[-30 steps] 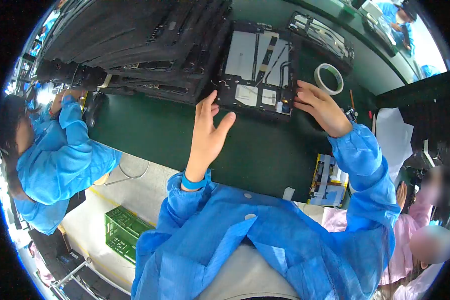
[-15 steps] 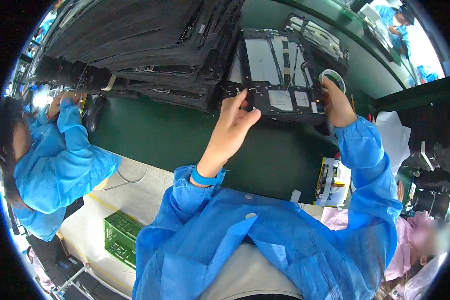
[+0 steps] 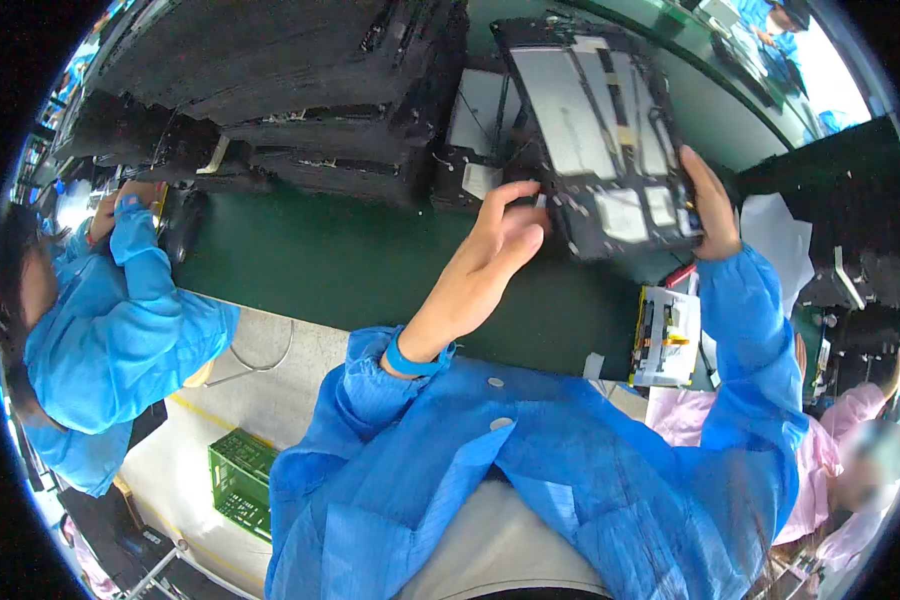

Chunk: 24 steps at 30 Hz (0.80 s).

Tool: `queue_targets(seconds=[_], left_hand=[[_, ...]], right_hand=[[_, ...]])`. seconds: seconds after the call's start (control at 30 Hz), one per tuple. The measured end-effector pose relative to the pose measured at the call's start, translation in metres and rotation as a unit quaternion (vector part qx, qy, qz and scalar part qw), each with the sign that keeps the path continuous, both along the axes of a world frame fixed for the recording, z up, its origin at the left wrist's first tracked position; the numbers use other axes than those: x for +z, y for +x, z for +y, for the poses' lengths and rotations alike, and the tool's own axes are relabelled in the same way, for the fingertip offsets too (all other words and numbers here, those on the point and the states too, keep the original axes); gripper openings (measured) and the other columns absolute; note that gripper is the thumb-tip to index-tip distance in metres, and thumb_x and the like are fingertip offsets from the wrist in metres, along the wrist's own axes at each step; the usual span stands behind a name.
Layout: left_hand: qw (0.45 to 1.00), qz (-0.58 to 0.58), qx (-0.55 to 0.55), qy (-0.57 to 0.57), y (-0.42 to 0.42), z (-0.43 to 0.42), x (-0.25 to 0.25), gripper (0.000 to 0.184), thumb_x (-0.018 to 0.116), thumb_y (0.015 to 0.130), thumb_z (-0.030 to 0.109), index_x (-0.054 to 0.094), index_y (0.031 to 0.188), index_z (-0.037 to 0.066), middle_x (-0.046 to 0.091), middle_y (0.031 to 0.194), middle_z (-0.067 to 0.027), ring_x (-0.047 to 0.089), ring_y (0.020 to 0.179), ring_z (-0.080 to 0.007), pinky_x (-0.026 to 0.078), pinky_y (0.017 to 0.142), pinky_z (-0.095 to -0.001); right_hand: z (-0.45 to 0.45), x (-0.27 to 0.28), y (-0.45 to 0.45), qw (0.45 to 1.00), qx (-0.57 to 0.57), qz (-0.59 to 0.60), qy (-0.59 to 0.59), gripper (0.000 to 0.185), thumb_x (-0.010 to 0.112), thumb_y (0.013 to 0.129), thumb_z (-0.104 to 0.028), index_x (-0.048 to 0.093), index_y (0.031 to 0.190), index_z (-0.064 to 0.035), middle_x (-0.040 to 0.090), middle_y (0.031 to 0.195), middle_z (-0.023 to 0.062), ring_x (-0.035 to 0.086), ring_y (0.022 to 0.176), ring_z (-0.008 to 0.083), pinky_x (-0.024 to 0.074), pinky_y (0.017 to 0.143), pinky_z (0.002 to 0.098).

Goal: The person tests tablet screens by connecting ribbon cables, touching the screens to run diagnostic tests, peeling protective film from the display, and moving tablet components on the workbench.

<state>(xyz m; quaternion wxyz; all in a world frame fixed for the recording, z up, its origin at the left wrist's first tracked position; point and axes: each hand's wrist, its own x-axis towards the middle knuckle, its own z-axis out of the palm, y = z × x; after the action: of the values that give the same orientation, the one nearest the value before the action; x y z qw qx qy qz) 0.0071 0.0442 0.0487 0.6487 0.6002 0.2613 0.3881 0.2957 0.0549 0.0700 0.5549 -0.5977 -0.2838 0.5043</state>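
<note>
An opened tablet housing (image 3: 570, 115), black with silvery battery panels and dark ribbon strips, is tilted above the green table. My right hand (image 3: 713, 208) grips its right edge, the thumb side partly hidden. Beside the lower left corner is my left hand (image 3: 490, 255), its thumb and fingers apart and slightly blurred. Whether a fingertip touches that corner I cannot tell. Behind my left fingers lies another tablet housing (image 3: 480, 112), partly covered by the raised one. A tall stack of black housings (image 3: 280, 90) stands to the left.
Near the table's (image 3: 290, 265) front edge lies a white component with yellow edging (image 3: 666, 340), close to a red object (image 3: 680, 275). White sheets (image 3: 775, 245) are at right. A co-worker in blue (image 3: 120, 340) sits at left, near a green crate (image 3: 240, 485) on the floor.
The tablet housing has been raised and tilted by my right hand, uncovering another one at its left. My left hand has moved slightly right and down. The tape roll is no longer visible.
</note>
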Motion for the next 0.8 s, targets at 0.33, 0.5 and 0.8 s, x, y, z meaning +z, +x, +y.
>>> queue_targets(seconds=[0.33,0.5,0.8], left_hand=[[0.949,-0.003,-0.282,-0.138,-0.022,-0.088,-0.058,0.048,0.049,0.092,0.038,0.05,0.122,-0.001,0.061,0.106,-0.0121,0.057,0.096,-0.018,0.045,0.083,-0.0305],[0.965,0.128,-0.176,-0.146,-0.056,-0.136,-0.081,0.039,0.063,0.085,0.028,0.058,0.114,0.002,0.062,0.103,-0.008,0.054,0.093,-0.0136,0.045,0.078,-0.0253],[0.945,0.085,-0.244,-0.202,-0.04,-0.132,-0.095,0.056,0.032,0.095,0.046,0.058,0.116,0.001,0.058,0.117,-0.0135,0.049,0.113,-0.0244,0.034,0.099,-0.0332]], right_hand=[[-0.098,0.002,0.021,0.954,0.271,-0.129,-0.01,0.056,0.059,0.087,-0.03,0.04,0.13,0.0011,0.052,0.12,0.0063,0.049,0.108,0.0113,0.0377,0.093,0.0243],[-0.041,-0.006,-0.022,0.801,0.534,-0.26,-0.07,0.063,0.06,0.084,-0.039,0.04,0.129,-0.0004,0.052,0.116,0.0102,0.047,0.109,0.0156,0.0357,0.094,0.0282],[0.011,-0.023,-0.074,0.611,0.638,-0.468,0.017,0.044,0.053,0.089,-0.027,0.05,0.122,0.0006,0.053,0.117,0.0181,0.053,0.102,0.0299,0.0407,0.09,0.0351]])
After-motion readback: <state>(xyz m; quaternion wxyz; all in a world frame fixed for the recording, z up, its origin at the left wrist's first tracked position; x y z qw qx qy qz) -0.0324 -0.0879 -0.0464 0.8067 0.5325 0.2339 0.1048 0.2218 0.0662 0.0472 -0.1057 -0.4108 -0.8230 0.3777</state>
